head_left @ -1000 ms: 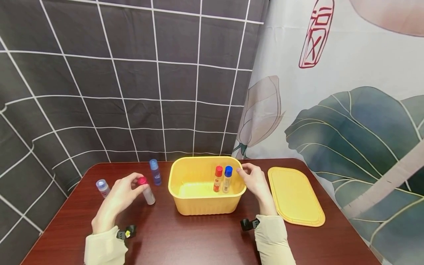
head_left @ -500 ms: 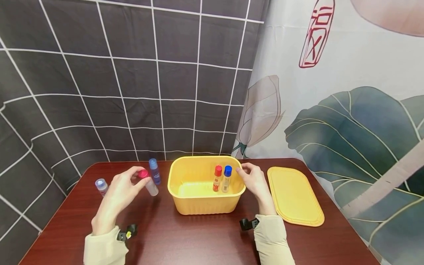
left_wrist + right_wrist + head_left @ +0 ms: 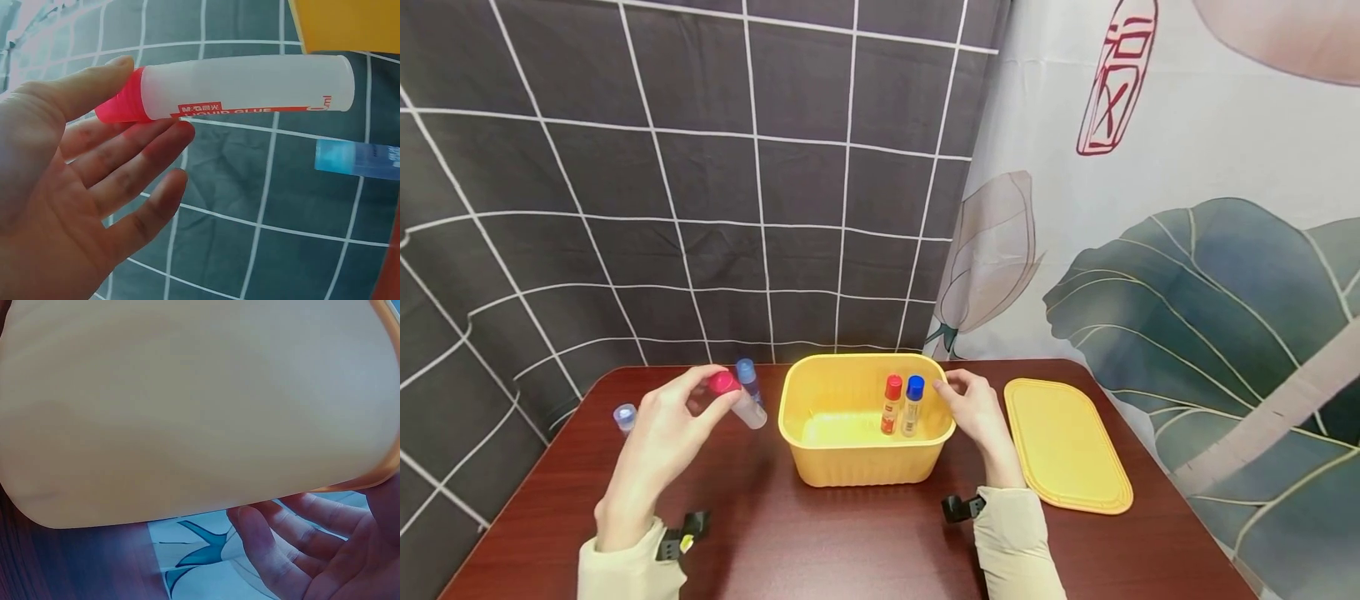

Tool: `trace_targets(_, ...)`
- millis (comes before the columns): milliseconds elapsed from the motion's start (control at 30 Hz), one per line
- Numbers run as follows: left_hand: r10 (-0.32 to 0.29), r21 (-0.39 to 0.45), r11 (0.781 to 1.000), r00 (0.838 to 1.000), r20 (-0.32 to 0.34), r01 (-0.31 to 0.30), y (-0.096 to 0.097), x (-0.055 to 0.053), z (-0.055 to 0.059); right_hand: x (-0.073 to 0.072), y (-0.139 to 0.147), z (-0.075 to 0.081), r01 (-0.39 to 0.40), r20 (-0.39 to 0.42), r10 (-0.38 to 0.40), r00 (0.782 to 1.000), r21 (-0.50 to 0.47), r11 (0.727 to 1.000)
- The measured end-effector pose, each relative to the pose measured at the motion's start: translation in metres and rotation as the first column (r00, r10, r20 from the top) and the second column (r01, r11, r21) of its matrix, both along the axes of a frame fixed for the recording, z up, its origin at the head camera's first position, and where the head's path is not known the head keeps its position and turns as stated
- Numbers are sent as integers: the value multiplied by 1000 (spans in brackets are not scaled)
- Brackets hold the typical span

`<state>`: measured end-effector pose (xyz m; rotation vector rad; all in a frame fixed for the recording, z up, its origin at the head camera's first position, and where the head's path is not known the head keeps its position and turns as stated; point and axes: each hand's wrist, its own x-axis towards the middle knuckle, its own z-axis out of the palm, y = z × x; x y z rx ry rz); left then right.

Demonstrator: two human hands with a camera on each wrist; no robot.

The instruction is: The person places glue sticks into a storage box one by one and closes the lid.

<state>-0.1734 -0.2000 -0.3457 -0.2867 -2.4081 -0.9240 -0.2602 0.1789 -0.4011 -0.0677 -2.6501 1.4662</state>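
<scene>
My left hand point(image 3: 658, 437) pinches a liquid glue bottle point(image 3: 751, 411) by its pink-red cap, between thumb and fingers. The bottle tilts, its clear-white body pointing down and right, raised over the table; in the left wrist view the glue bottle point(image 3: 250, 84) shows a red label. Behind it stands a blue glue bottle point(image 3: 747, 372), partly covered. My right hand point(image 3: 977, 412) holds the right rim of a yellow plastic box point(image 3: 865, 468). Inside the box stand a red-capped bottle point(image 3: 891, 408) and a blue-capped bottle point(image 3: 912, 410). The box wall point(image 3: 187, 425) fills most of the right wrist view.
A clear bottle with a pale blue cap point(image 3: 625, 415) stands at the far left, partly hidden by my left hand. The yellow lid point(image 3: 1067, 446) lies flat on the brown table point(image 3: 820, 542), right of the box. A dark gridded cloth point(image 3: 700, 183) hangs behind.
My left hand has lifted the pink-capped glue bottle and carried it slightly right and away from me, in front of the blue bottle. My right hand stays on the box rim.
</scene>
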Motion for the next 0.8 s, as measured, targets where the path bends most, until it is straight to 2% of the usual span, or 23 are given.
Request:
trace_targets(200, 8, 12, 1000, 996, -89, -7, 5, 7, 8, -1, 1, -1, 0, 1, 0, 1000, 3, 1000)
trace_targets(500, -70, 35, 996, 986, -149, 76, 25, 11, 19, -2, 3, 2, 3, 4, -3, 1000, 0, 1000)
trace_targets(633, -128, 2, 992, 981, -144, 130, 34, 6, 22, -1, 1, 2, 4, 4, -4, 1000, 7, 1000)
trace_targets(800, -208, -85, 976, 971, -113, 199, 47, -5, 27, 0, 0, -1, 7, -4, -7, 1000, 16, 1000)
